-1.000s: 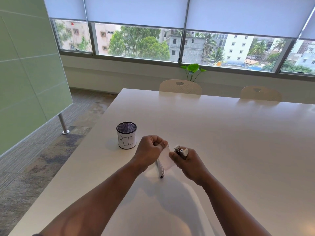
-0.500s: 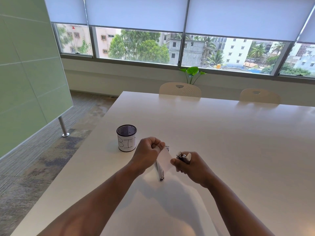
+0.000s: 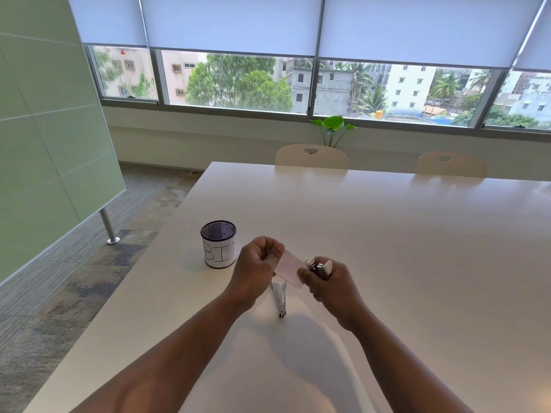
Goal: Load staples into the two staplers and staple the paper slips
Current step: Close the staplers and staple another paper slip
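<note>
My left hand pinches the left end of a white paper slip held above the table. My right hand grips a small white stapler, whose mouth sits at the slip's right end. A second stapler, white and metal, lies on the white table just below the slip, between my two wrists, untouched. Whether the first stapler's jaws clamp the paper is hidden by my fingers.
A black mesh cup with a white label reading "BIN" stands left of my left hand. Two pale chairs stand at the table's far edge. The table's left edge drops to carpet, where a green glass panel stands.
My hands drew slightly apart and then came back together; the slip now stretches flat between them, with the stapler's mouth at its right end.
</note>
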Available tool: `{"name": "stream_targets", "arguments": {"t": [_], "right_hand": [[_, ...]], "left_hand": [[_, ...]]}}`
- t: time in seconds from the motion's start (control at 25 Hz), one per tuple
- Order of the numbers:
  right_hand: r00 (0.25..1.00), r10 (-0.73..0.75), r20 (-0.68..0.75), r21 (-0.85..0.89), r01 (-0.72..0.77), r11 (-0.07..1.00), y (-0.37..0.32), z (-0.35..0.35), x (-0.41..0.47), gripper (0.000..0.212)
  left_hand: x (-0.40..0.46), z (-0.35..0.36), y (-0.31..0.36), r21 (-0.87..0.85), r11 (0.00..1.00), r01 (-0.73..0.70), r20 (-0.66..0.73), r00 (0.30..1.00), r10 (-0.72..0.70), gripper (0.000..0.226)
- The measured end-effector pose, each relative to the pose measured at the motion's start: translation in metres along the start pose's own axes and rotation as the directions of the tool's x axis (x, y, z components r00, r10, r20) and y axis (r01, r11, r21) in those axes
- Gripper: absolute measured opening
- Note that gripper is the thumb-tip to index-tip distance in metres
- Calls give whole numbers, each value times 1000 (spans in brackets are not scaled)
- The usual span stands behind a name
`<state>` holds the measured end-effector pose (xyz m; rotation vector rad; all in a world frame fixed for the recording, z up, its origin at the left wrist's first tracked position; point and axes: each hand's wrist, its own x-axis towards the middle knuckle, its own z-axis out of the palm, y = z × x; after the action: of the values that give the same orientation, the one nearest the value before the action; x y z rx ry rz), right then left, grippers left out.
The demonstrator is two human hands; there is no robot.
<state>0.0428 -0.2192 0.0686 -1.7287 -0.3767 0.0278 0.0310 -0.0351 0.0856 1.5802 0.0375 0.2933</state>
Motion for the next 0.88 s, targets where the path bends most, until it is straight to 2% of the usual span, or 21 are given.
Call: {"name": "stream_targets", "arguments": {"t": [0.08,0.2,0.28,0.36,0.44,0.56,0.72,0.88], "right_hand": [[999,14,-45,12,-13,1000,-1,-1,3,19],[997,7,-72,32,-5,999,-4,-2,6,21],[994,16,-108,129,-2,992,-4,-3,6,25],[987,103,-126,264,-66,962,-3,-1,6,24],[977,201,-70,336,-166,927,0,1,4,29],[966,249,63,397,-253,882,3,10,-1,34],[966,240,95,440,-257,860,3,21,-4,30],[959,246,144,461,-285,840,2,23,-3,21]], "left_hand": [[-1,-7,0,21,1000,-2,70,998,0,5],[-1,-16,1,79,997,4,176,984,-18,25],[-3,-17,2,74,997,5,157,987,-16,35],[-4,-17,2,23,1000,-1,89,996,-1,36],[-4,-16,2,-23,1000,-8,37,999,9,30],[-5,-12,1,-41,999,2,5,1000,-2,26],[-7,-11,0,-22,1000,-12,-17,1000,12,33],[-9,-13,2,38,999,-25,19,1000,24,43]]}}
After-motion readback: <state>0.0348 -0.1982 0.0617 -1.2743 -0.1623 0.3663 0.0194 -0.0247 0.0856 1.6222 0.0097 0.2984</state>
